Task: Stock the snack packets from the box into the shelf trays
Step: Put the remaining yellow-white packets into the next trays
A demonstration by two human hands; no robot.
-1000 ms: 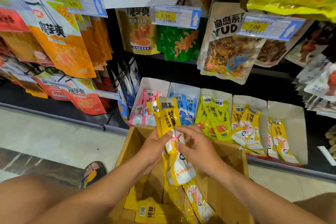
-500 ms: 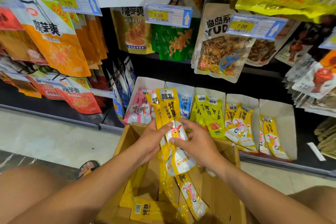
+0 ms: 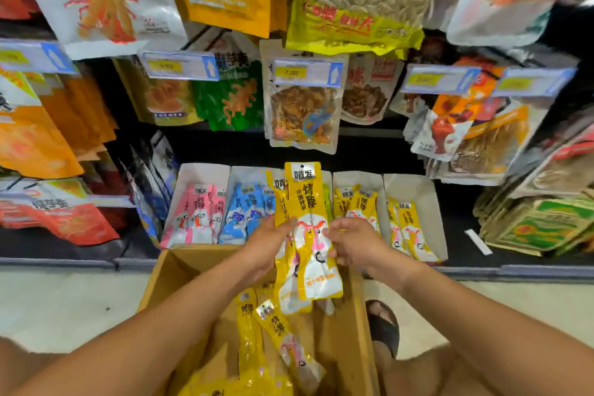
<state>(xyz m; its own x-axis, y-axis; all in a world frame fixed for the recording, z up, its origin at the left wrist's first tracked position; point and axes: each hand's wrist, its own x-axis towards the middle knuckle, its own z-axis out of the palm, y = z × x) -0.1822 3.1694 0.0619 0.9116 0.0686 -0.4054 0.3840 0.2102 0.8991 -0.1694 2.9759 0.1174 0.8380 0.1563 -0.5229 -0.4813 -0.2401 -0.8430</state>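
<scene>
A stack of long yellow snack packets [image 3: 307, 202] stands upright above the open cardboard box [image 3: 167, 276]. My left hand [image 3: 265, 244] grips the stack's left edge, and my right hand [image 3: 352, 239] holds its right edge. More yellow packets [image 3: 273, 331] lie loose inside the box. Behind the stack runs a row of white shelf trays: a pink-packet tray [image 3: 201, 170], a blue-packet tray [image 3: 247, 172], and two trays with yellow packets [image 3: 355, 178] [image 3: 427, 202]. The tray directly behind the stack is mostly hidden.
Large snack bags [image 3: 302, 112] hang from pegs above the trays, with price tags [image 3: 307, 72] in front. More bags crowd the left and right sides. A sandalled foot [image 3: 384, 328] rests on the pale floor right of the box.
The stack has risen higher out of the box, clear of the packets below. The view has tilted up and moved closer to the shelf. Both hands keep their hold.
</scene>
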